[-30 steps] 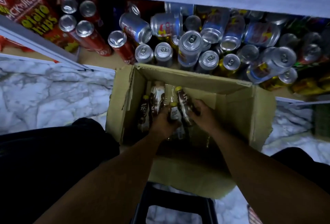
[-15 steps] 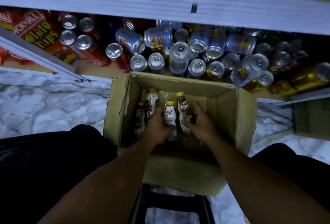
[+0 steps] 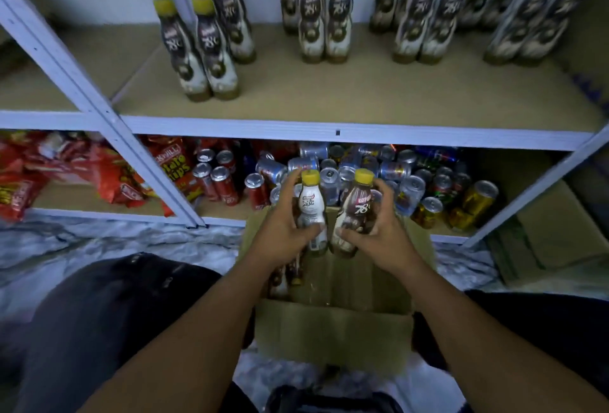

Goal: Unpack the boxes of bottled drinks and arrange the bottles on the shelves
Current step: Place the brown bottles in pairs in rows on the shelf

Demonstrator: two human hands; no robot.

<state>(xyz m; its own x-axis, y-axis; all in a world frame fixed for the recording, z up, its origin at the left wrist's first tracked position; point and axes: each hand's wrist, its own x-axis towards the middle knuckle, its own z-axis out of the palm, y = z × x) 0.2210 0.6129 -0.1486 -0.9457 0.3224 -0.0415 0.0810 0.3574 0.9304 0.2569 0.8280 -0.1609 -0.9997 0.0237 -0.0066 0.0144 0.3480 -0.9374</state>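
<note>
Bottles since a moment ago: both have come up out of the open brown cardboard box at lower centre, and the view has tipped up to show the shelf above.
Left hand: fingers curled round a white-labelled plastic bottle with a yellow cap, upright at mid-frame.
Right hand: wrapped round a dark brown plastic bottle with a yellow cap, upright, just beside the white one.
Cardboard-lined upper shelf: spans the upper half; clusters of standing yellow-capped brown bottles sit toward the back, with bare board in front.
Box contents: more bottles show under the left wrist.
Silver and red drink cans: heaped on the lower shelf behind the hands.
Doing it well: I'd lift the pair over the white shelf rail, set them flat beside a cluster, and let go one at a time so nothing topples.
</note>
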